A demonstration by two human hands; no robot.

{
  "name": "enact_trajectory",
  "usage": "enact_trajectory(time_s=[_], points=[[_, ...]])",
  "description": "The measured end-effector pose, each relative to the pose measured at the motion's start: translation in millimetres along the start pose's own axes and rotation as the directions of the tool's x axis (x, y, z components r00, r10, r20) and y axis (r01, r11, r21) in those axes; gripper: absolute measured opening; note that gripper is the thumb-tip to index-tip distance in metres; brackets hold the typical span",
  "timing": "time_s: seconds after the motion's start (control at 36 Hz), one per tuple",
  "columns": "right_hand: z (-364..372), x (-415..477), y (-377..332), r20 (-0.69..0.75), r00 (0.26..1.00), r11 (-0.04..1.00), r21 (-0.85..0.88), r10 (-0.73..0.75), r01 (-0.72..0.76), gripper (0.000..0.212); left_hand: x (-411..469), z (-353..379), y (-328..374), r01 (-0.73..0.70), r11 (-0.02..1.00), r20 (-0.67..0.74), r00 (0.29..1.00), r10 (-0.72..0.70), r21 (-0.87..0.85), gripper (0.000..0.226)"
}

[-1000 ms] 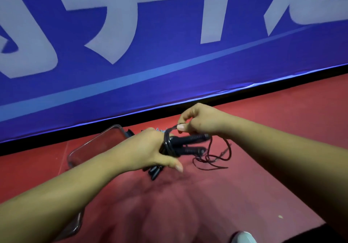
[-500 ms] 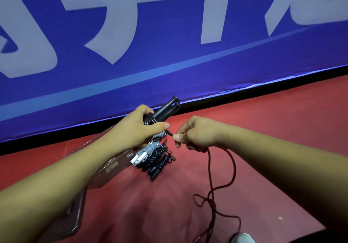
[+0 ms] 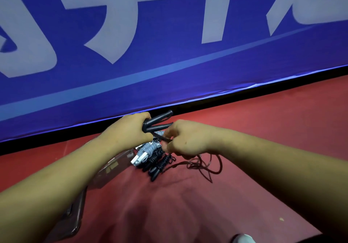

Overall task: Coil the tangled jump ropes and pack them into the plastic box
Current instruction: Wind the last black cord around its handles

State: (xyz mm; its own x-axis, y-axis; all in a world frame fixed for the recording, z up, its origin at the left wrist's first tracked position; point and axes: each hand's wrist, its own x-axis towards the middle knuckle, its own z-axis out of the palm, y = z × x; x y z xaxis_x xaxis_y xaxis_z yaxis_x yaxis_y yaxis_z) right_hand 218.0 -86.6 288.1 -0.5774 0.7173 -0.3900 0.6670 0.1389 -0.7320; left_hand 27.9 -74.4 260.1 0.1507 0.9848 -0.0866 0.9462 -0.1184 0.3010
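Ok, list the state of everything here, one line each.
left hand: grips both black handles together.
black handles: side by side, held off the floor.
right hand: pinches the dark cord just below the handles.
dark cord: loose loops on the floor, uncoiled.
wound ropes: bundled, lying beside the plastic box.
plastic box: on the floor, partly hidden by the left forearm.

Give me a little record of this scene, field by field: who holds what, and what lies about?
left hand: grips the two black handles together
right hand: pinches the loose cord just below the handles
loose cord: trails in loops on the red floor
coiled ropes: one white, several black, lying at the plastic box's end
plastic box: clear, partly hidden by the left arm
backdrop: blue banner
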Motion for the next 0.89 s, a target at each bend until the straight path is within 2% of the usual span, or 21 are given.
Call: enact_trajectory(time_s=[0.14,0.22,0.28,0.33,0.39,0.44,0.53,0.61,0.72,0.83,0.89], points=[[-1.6,0.1,0.5,0.02,1.0,0.996,0.092,0.019,-0.021,0.017,2.1,9.7,-6.2,-0.018,0.985,0.021,1.0,0.015,0.17,0.024],[-10.0,-1.5,7.8,-0.041,0.999,0.999,0.045,-0.011,0.013,0.014,-1.2,19.3,-2.8,-0.077,0.968,0.041,0.997,0.069,0.239,0.024],[-13.9,-2.0,12.5,-0.084,0.995,0.996,-0.064,-0.06,0.054,0.015,-6.5,32.1,5.0,-0.146,0.969,0.145,0.982,0.118,0.2,0.025],[-14.8,0.1,17.9,-0.124,0.986,0.978,-0.194,-0.108,0.083,0.014,-12.7,45.3,14.9,-0.194,0.971,0.253,0.955,0.155,0.139,0.036],[-15.7,2.4,24.3,-0.168,0.977,0.961,-0.263,-0.131,0.084,0.011,-16.1,52.2,22.2,-0.221,0.971,0.286,0.94,0.186,0.095,0.049],[-19.4,3.9,30.1,-0.217,0.964,0.957,-0.274,-0.155,0.092,0.009,-18.3,48.2,27.6,-0.237,0.971,0.256,0.942,0.219,0.04,0.043],[-26.5,3.5,37.7,-0.276,0.946,0.975,-0.184,-0.171,0.122,0.011,-20.3,30.9,33.7,-0.264,0.964,0.211,0.941,0.263,-0.021,0.028],[-27.5,2.2,40.6,-0.273,0.945,0.984,-0.056,-0.178,0.169,0.011,-25.8,20.3,35.8,-0.293,0.955,0.241,0.924,0.295,-0.047,0.019],[-25.8,1.6,44.7,-0.206,0.965,0.983,0.054,-0.163,0.178,0.018,-37.6,25.5,38.9,-0.29,0.947,0.301,0.898,0.32,-0.139,0.018],[-28.6,2.0,53.1,-0.225,0.966,0.956,0.231,-0.126,0.178,0.013,-37.5,15.2,46.4,-0.227,0.933,0.235,0.926,0.296,-0.279,0.013],[-29.4,2.0,56.1,-0.174,0.981,0.925,0.35,-0.09,0.147,0.011,-37.0,6.2,49.2,-0.208,0.925,0.225,0.931,0.287,-0.318,0.014]])
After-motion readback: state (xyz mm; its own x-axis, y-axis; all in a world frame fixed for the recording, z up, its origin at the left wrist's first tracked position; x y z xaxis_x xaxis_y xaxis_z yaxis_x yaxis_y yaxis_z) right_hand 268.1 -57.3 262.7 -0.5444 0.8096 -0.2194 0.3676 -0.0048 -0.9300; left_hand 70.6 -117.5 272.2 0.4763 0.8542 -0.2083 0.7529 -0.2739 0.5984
